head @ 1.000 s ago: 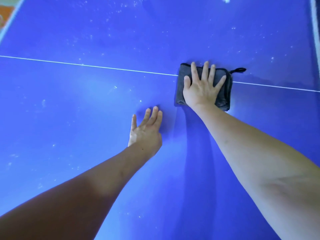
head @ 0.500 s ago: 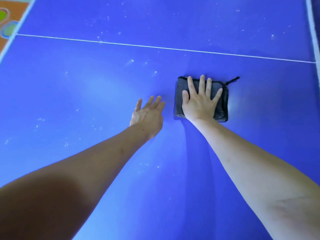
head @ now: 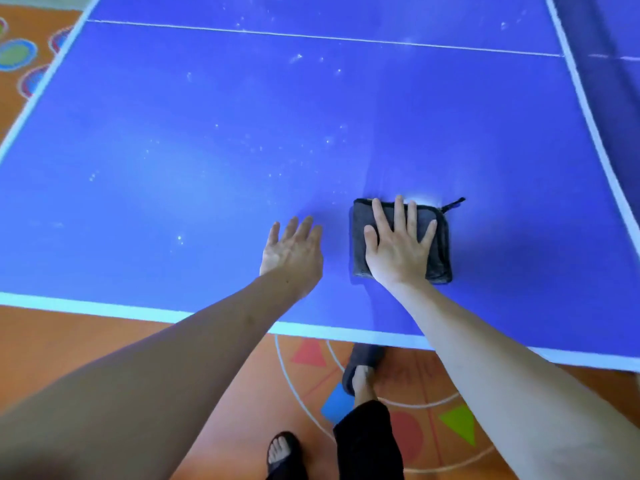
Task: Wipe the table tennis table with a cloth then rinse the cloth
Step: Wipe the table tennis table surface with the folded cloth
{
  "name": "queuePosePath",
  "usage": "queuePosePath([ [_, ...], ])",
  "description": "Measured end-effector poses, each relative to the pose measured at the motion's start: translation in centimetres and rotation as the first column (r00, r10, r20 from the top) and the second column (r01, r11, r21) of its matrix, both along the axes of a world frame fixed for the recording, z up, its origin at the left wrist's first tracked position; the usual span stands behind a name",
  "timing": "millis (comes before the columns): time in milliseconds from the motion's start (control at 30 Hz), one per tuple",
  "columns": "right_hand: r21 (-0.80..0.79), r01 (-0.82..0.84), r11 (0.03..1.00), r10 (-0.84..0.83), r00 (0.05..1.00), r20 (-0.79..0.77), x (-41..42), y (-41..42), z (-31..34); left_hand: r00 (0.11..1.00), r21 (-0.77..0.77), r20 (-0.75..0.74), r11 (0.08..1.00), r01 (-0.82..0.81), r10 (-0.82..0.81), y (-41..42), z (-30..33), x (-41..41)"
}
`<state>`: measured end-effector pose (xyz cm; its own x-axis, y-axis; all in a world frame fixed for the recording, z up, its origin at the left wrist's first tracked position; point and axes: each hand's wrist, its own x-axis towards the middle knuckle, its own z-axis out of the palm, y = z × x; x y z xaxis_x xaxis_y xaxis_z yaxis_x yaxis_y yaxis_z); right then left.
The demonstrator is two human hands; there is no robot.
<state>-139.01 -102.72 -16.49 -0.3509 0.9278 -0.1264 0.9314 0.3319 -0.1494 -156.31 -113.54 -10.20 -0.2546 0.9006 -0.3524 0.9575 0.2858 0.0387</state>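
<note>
The right hand [head: 398, 249] presses flat, fingers spread, on a folded grey cloth [head: 438, 237] near the blue bench [head: 173, 188]'s near edge. Just beside it the left hand [head: 292, 249] rests open on the surface. White specks [head: 263, 147] dot the bench ahead. Below, sandalled feet [head: 282, 452] stand on an orange patterned floor [head: 104, 341].

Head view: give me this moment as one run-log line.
phase: wiping | right hand: flat on folded grey cloth | left hand: open, beside cloth | table: white specks remain | rinse: not yet
</note>
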Motion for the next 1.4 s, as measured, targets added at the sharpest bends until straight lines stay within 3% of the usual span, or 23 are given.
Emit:
queuePosePath([
  [300,0.005,0.003,1.0,-0.003,1.0,0.008,3.3,-14.8,-0.5,0.999,-0.026,-0.01,0.998,0.048,-0.049,-10.2,0.3,2.2],
  [533,-0.104,0.038,0.994,-0.037,0.999,0.018,2.5,-16.0,0.4,0.999,-0.022,0.002,0.999,0.045,-0.045,-11.0,0.2,1.9],
  [967,-0.035,0.088,0.996,-0.087,0.996,0.036,-4.5,-3.4,-0.1,0.999,0.018,-0.017,0.999,0.049,-0.049,-1.4,0.1,-3.2],
  [1400,-0.04,0.05,0.998,-0.05,0.999,0.0,-12.6,18.6,-0.3,0.998,0.029,-0.044,0.998,-0.047,0.048,18.1,-0.2,-8.5],
])
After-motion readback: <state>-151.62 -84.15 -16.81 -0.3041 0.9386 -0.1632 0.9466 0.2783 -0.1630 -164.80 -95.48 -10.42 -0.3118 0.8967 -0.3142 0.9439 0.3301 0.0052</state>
